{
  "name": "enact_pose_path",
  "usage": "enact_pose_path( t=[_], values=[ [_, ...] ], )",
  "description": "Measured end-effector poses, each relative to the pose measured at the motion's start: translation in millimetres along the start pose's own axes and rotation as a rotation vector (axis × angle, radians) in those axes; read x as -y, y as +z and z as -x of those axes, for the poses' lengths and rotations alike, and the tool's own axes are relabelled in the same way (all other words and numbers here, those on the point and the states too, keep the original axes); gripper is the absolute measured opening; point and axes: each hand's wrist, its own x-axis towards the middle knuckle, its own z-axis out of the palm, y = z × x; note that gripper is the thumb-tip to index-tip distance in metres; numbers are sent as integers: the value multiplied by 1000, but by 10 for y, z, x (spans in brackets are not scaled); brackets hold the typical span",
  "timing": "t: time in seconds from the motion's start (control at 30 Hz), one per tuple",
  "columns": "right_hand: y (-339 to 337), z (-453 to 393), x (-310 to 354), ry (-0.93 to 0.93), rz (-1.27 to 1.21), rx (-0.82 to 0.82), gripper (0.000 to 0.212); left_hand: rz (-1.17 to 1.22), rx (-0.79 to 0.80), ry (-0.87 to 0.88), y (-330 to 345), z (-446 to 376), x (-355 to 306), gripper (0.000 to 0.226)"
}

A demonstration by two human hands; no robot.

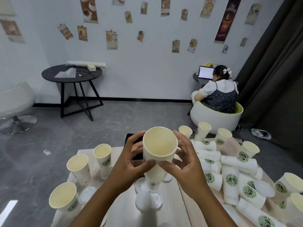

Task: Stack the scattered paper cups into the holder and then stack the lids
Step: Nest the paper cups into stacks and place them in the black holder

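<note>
Both hands are up over the desk (124, 215), the left hand (129, 163) and right hand (185, 163) wrapped round one paper cup (159, 145), held upright, mouth open to the camera. Three cups (78, 167) stand upright on the left; a heap of cups (232, 177) lies tumbled on the right, each with a round green badge reading "COFFEE", count uncertain. White lids (148, 201) rest below the hands. A wall banner (227, 18) says "COFFEE".
</note>
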Motion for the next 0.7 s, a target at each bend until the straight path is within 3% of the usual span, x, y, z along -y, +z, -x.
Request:
enact_pose_path(
  t=[0.37, 0.7],
  values=[
    [-240, -1602, 202, -129, -75, -4, 79, 36, 24, 52, -124, -1585, -412, 70],
    [-216, -2323, -681, -57, -128, 8, 80, 38, -23, -53, -61, -2286, 339, 66]
  ],
)
